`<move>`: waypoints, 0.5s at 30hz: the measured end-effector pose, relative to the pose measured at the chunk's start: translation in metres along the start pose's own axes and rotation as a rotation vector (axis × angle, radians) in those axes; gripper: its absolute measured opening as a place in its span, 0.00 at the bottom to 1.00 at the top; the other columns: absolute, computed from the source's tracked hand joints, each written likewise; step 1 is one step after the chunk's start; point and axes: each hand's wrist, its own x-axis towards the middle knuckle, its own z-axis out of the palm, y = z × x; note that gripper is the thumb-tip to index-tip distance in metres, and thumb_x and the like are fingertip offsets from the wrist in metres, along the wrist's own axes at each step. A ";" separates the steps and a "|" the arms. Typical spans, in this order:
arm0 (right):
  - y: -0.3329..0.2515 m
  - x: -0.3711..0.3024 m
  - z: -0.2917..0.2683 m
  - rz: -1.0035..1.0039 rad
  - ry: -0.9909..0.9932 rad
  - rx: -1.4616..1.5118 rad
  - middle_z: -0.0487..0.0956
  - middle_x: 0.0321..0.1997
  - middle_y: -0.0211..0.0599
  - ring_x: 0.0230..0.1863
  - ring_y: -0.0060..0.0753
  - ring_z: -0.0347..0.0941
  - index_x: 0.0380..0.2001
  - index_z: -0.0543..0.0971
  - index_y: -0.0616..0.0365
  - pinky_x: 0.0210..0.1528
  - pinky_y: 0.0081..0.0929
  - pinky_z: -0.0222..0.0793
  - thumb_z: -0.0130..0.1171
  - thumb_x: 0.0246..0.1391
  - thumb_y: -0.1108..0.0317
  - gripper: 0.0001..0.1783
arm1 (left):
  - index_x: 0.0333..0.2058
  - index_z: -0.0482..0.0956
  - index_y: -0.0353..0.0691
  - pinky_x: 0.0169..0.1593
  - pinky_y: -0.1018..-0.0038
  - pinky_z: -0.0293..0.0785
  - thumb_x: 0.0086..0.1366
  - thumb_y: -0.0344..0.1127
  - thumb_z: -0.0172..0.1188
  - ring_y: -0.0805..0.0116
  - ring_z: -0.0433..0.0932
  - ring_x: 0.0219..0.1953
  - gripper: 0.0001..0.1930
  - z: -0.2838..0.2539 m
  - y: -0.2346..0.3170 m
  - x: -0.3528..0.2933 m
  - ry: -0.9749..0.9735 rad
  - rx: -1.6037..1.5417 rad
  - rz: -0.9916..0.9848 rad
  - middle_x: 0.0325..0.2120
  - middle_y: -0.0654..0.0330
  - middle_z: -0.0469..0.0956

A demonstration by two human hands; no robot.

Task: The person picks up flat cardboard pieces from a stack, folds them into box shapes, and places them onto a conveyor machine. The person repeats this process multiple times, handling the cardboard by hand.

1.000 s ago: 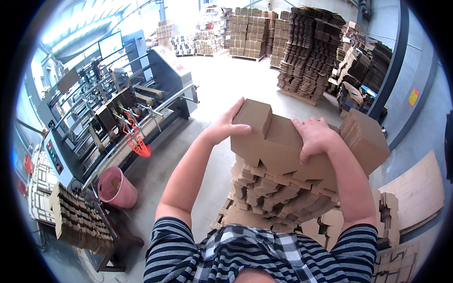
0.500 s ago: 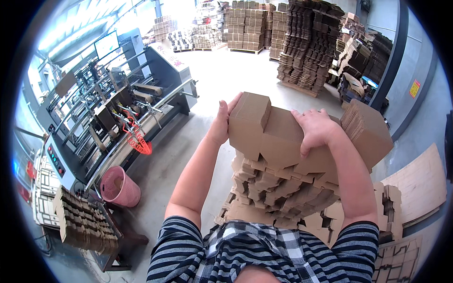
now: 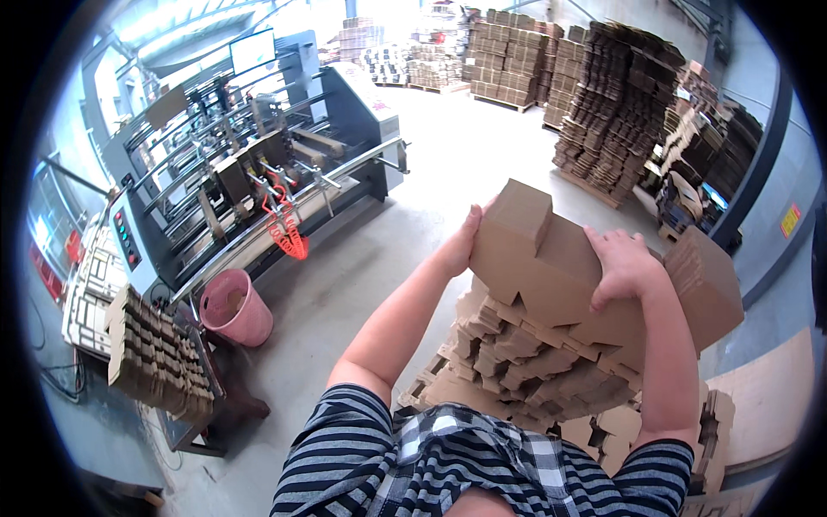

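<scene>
A thick bundle of die-cut brown cardboard blanks (image 3: 538,271) lies across the top of a tall pile of cardboard blanks (image 3: 534,362) in front of me. My left hand (image 3: 468,245) grips the bundle's left end, thumb up along the side, some fingers hidden behind it. Over its upper middle, my right hand (image 3: 627,265) is bent round the board, fingers at the far edge and thumb on the near face. At the right end, a block of stacked board edges (image 3: 705,289) stands up beside my right forearm.
To the left stands a large machine (image 3: 250,172) with red coiled hoses (image 3: 291,241). A pink bin (image 3: 237,308) and a small stand bearing cardboard blanks (image 3: 159,366) are nearer. Tall cardboard stacks (image 3: 616,112) rise behind; large flat sheets (image 3: 762,401) lean at the right.
My view has swung to the left, so the machine, bundle and hands all sit farther right in the picture. Both hands keep their places on the bundle.
</scene>
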 end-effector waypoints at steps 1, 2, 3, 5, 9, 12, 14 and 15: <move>0.000 0.000 0.000 0.002 0.000 0.006 0.69 0.58 0.45 0.62 0.44 0.59 0.67 0.53 0.58 0.65 0.42 0.51 0.76 0.13 0.51 0.71 | 0.69 0.45 0.46 0.69 0.65 0.46 0.65 0.71 0.26 0.61 0.48 0.69 0.43 0.000 0.001 -0.001 0.003 0.004 -0.001 0.68 0.58 0.50; -0.001 0.002 -0.001 -0.001 -0.004 0.002 0.69 0.58 0.45 0.62 0.44 0.59 0.67 0.53 0.58 0.65 0.42 0.51 0.76 0.13 0.51 0.71 | 0.69 0.44 0.45 0.69 0.65 0.45 0.64 0.72 0.27 0.61 0.48 0.69 0.44 0.001 0.004 -0.003 0.004 0.007 -0.002 0.68 0.57 0.49; -0.001 0.001 -0.002 0.002 -0.009 -0.001 0.69 0.58 0.45 0.62 0.45 0.59 0.67 0.53 0.58 0.65 0.42 0.51 0.76 0.13 0.51 0.71 | 0.69 0.44 0.44 0.69 0.65 0.45 0.63 0.73 0.27 0.61 0.47 0.69 0.45 0.002 0.006 -0.004 0.002 0.009 -0.006 0.68 0.57 0.49; -0.001 0.001 -0.002 0.004 -0.016 -0.005 0.68 0.58 0.46 0.62 0.45 0.59 0.67 0.53 0.58 0.65 0.41 0.50 0.76 0.13 0.51 0.72 | 0.68 0.44 0.42 0.69 0.65 0.44 0.62 0.75 0.28 0.61 0.47 0.69 0.48 0.002 0.005 -0.004 -0.001 0.043 0.015 0.68 0.55 0.48; -0.001 0.002 -0.002 -0.005 -0.010 -0.007 0.68 0.59 0.46 0.63 0.45 0.59 0.67 0.52 0.58 0.65 0.41 0.50 0.76 0.12 0.50 0.72 | 0.68 0.43 0.40 0.69 0.64 0.42 0.60 0.76 0.28 0.60 0.46 0.70 0.50 -0.008 -0.003 0.000 0.011 0.095 0.008 0.68 0.53 0.47; -0.001 0.002 -0.001 -0.001 -0.007 -0.030 0.67 0.60 0.47 0.63 0.46 0.59 0.67 0.52 0.59 0.65 0.41 0.51 0.76 0.12 0.49 0.73 | 0.68 0.42 0.40 0.70 0.64 0.41 0.60 0.77 0.28 0.60 0.45 0.70 0.51 -0.011 -0.010 0.006 -0.015 0.077 0.068 0.68 0.52 0.46; -0.001 0.002 0.000 0.006 -0.012 -0.042 0.67 0.60 0.47 0.64 0.46 0.58 0.67 0.52 0.59 0.65 0.41 0.51 0.76 0.12 0.49 0.73 | 0.68 0.42 0.39 0.70 0.64 0.41 0.60 0.77 0.28 0.59 0.45 0.70 0.51 -0.008 -0.008 0.005 0.001 0.075 0.062 0.68 0.52 0.47; -0.001 0.002 0.000 0.011 -0.015 -0.044 0.67 0.60 0.47 0.64 0.46 0.58 0.67 0.52 0.59 0.65 0.41 0.51 0.76 0.12 0.49 0.73 | 0.68 0.42 0.39 0.70 0.64 0.41 0.60 0.77 0.28 0.59 0.45 0.70 0.51 -0.006 -0.006 0.004 0.008 0.075 0.061 0.68 0.51 0.47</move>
